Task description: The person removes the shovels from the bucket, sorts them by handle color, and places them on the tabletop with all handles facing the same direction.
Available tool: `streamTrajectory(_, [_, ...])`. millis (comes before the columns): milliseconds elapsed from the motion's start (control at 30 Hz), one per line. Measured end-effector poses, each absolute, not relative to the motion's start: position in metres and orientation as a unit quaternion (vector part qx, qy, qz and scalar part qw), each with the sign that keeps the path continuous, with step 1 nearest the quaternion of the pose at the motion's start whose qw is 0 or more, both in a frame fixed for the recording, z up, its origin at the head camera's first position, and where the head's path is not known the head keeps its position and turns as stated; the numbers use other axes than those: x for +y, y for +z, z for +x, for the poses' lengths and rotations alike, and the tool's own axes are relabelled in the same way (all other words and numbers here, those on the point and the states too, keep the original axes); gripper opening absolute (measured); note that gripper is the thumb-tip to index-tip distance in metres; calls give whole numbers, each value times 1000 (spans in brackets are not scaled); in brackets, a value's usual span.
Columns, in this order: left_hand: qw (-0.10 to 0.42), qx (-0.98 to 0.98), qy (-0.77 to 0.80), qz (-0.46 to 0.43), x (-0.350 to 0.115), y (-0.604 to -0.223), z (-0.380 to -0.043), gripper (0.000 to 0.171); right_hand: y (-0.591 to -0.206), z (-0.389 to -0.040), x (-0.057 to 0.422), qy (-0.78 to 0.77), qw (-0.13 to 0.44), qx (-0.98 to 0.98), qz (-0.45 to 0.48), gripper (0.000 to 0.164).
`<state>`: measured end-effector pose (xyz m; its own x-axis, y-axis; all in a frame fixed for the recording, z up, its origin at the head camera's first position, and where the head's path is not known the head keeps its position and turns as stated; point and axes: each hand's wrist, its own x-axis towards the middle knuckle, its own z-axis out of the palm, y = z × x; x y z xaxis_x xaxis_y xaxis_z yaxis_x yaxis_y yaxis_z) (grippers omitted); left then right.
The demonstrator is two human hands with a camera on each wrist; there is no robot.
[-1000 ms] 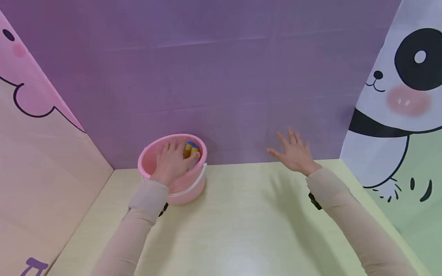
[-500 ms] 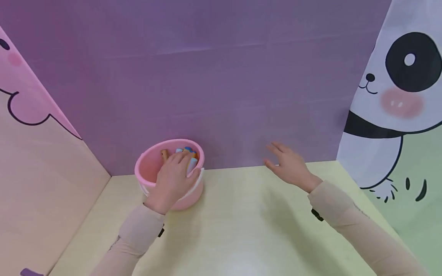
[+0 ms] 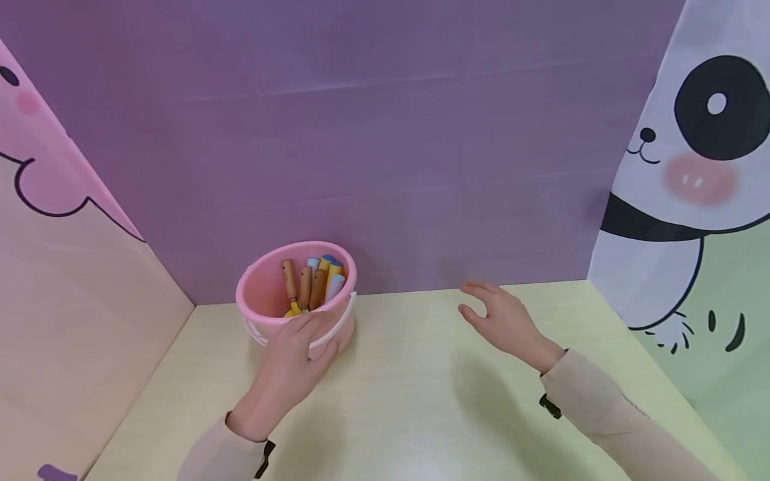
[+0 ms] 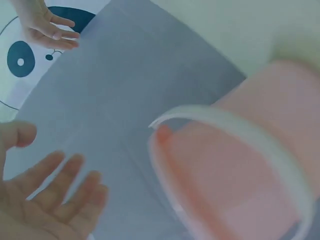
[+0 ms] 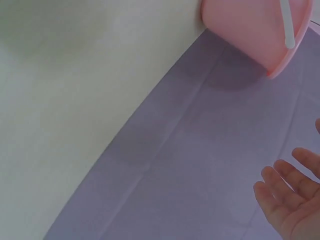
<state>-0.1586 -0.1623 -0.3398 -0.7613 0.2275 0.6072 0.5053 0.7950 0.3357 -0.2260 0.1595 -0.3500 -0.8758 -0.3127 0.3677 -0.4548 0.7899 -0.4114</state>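
A pink bucket (image 3: 261, 287) with a white handle (image 3: 338, 323) stands on the table at the left, against the purple backdrop. Inside are several upright sticks: wooden handles (image 3: 289, 279), one with a yellow lower end, yellow ones with blue tips (image 3: 334, 268) and pale blue-white ones (image 3: 335, 286). In front of the bucket is my left hand (image 3: 287, 367), fingers loosely bent. The left wrist view shows this hand (image 4: 55, 200) apart from the bucket (image 4: 235, 185) and holding nothing. My right hand (image 3: 505, 325), relaxed, hovers over the table at the right; its palm (image 5: 300, 215) holds nothing.
A pale table (image 3: 409, 387) lies under both hands. The purple backdrop (image 3: 391, 147) rises behind it. On the left is a pink and cream panel (image 3: 66, 280); a panda panel (image 3: 662, 267) flanks the right.
My left hand has drawn back out of the bucket toward me, uncovering the sticks inside. My right hand has lowered slightly, and its spread fingers have come closer together.
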Motion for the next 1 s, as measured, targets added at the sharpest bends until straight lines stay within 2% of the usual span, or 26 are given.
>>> streamTrajectory(200, [337,-850,-372,-162,-181,-366,-144,32,-366,-218,158,340,119,-913,192,35])
streamTrajectory(333, [312,-811,-484,-107,-197,-373,-142,26,-375,-214,156,392,88,-897,187,34])
streamTrajectory(433, [295,-805,-510,-74,-211,-373,-148,24,-379,-211,156,411,67,-891,181,33])
streamTrajectory(700, [315,-822,-474,-16,-254,-366,-185,27,-389,-205,159,437,6,-884,166,33])
streamTrajectory(867, [258,-857,-446,20,-278,-358,-210,40,-392,-201,162,445,-38,-880,163,33])
streamTrajectory(1000, [198,-892,-405,24,-291,-355,-228,51,-395,-200,164,446,-42,-880,160,33])
